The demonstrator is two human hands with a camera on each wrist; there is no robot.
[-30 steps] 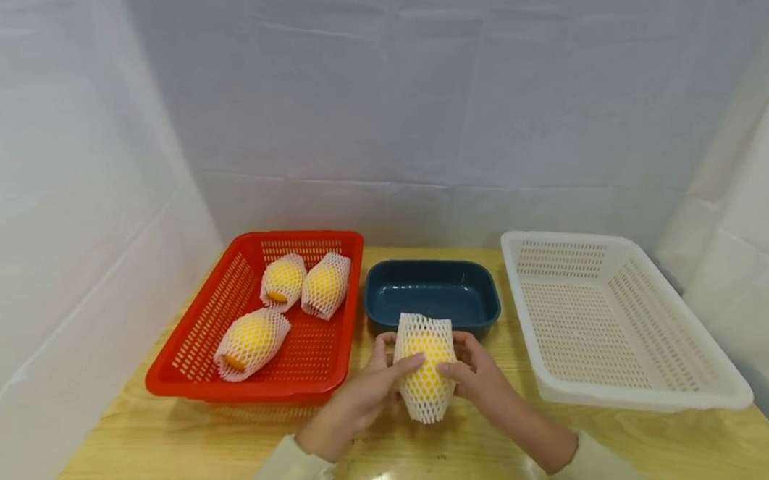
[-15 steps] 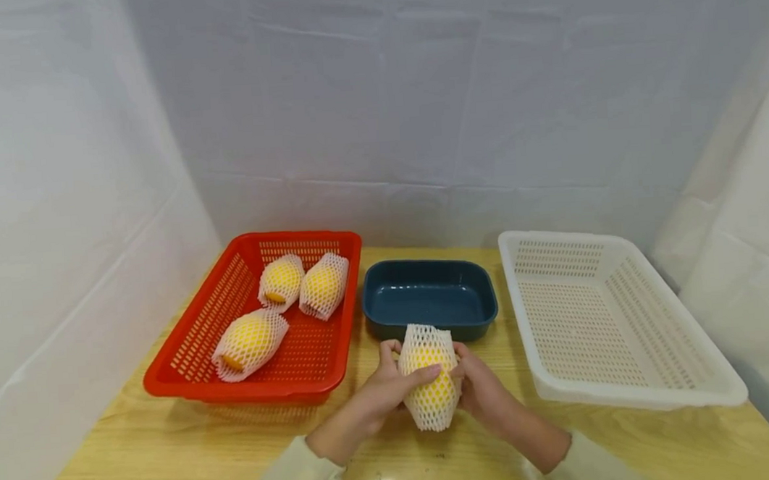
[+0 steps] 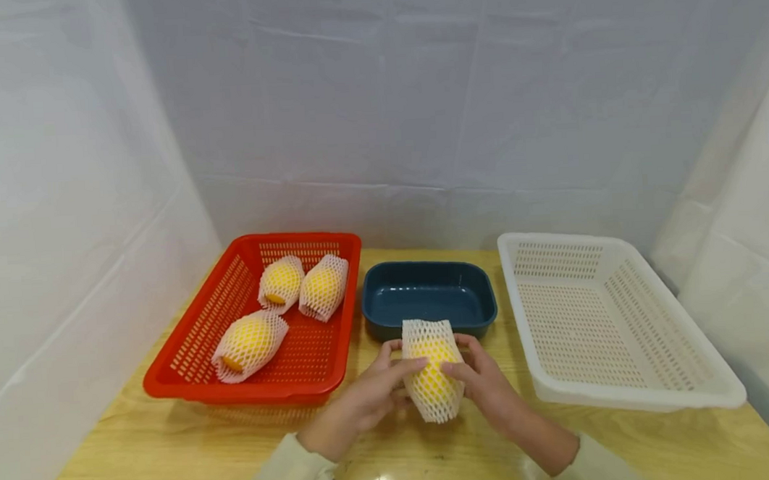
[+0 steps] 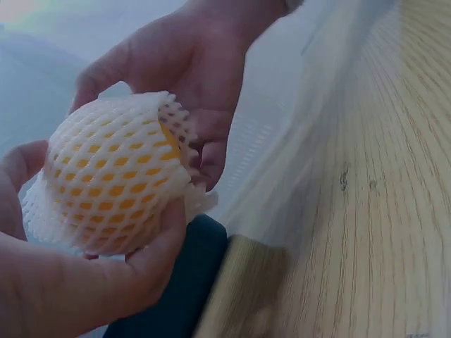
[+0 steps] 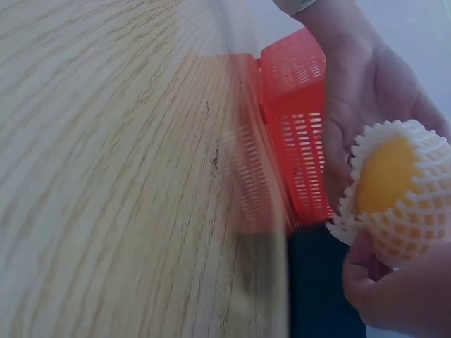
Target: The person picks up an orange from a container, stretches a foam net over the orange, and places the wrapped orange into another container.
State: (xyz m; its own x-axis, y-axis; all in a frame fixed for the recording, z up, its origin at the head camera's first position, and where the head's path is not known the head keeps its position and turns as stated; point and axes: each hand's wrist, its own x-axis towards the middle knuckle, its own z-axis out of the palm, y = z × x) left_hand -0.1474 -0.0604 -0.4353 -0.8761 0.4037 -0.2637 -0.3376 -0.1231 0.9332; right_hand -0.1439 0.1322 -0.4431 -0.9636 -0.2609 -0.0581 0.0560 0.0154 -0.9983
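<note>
In the head view, a yellow-orange fruit (image 3: 434,371) in a white foam net sleeve (image 3: 427,330) is held up between both hands, above the table's near middle. My left hand (image 3: 366,397) grips its left side, thumb across the net. My right hand (image 3: 486,387) holds the right side, its thumb on the front and its fingers behind. The right wrist view shows bare orange skin at the sleeve's open end (image 5: 387,172). Three more netted fruits lie in the red basket (image 3: 309,367) at left, one of them a netted fruit (image 3: 249,345) near its front.
A dark blue rectangular bowl (image 3: 430,299) stands just behind the hands. At right sits a white perforated basket (image 3: 578,331) with nothing seen inside. The wooden table (image 3: 193,453) reaches to a pale sheet wall (image 3: 417,122) at the back and sides.
The held fruit has turned and tilted slightly within the hands and risen a little over the last half second. My right thumb has come back onto its front. The baskets and bowl stay put.
</note>
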